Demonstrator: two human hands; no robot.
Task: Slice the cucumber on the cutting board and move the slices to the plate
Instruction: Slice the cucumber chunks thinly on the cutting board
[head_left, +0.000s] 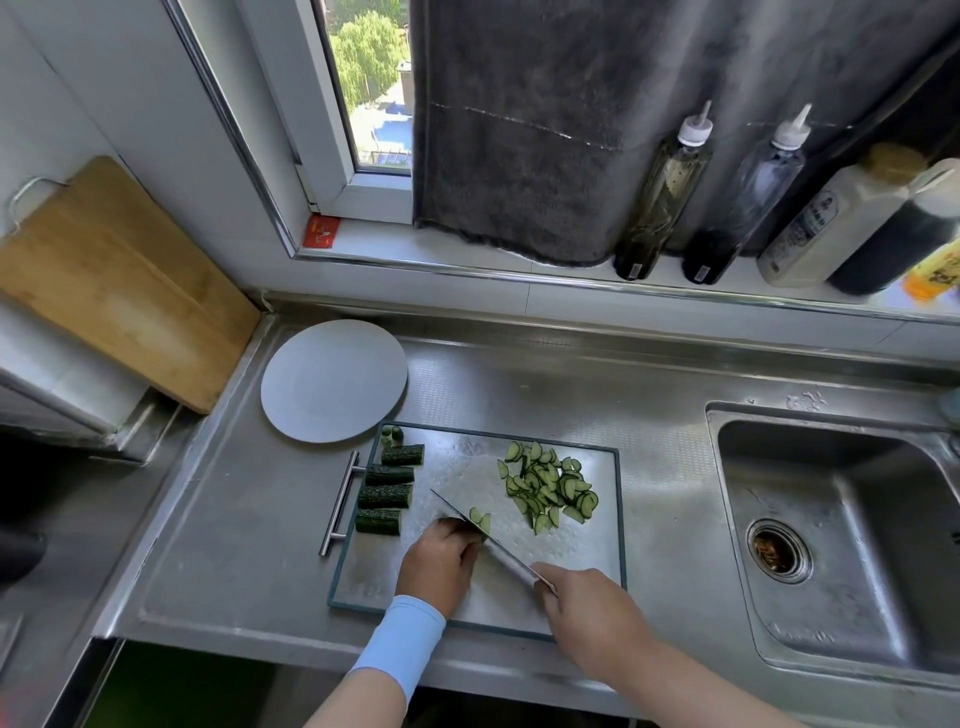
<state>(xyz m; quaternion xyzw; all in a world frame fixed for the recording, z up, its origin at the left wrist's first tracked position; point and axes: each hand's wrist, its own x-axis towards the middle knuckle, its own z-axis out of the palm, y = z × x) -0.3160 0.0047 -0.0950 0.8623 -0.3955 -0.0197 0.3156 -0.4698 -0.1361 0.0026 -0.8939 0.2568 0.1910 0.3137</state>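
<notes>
A steel cutting board (587, 561) lies on the counter. Several dark green cucumber chunks (385, 496) sit in a column at its left side, and a pile of half-moon slices (550, 486) lies at its upper right. My right hand (589, 608) grips the handle of a knife (470, 527), whose blade runs up-left across the board. My left hand (441, 558), fingers curled, holds a cucumber piece against the blade; the piece is mostly hidden. Two fresh slices (480, 518) lie beside the blade. A round white plate (333, 382) sits bare at the board's upper left.
A sink (841, 530) with a drain opens to the right of the board. Several sauce bottles (748, 202) stand on the windowsill under a grey towel (535, 130). A wooden board (114, 280) leans against the left wall.
</notes>
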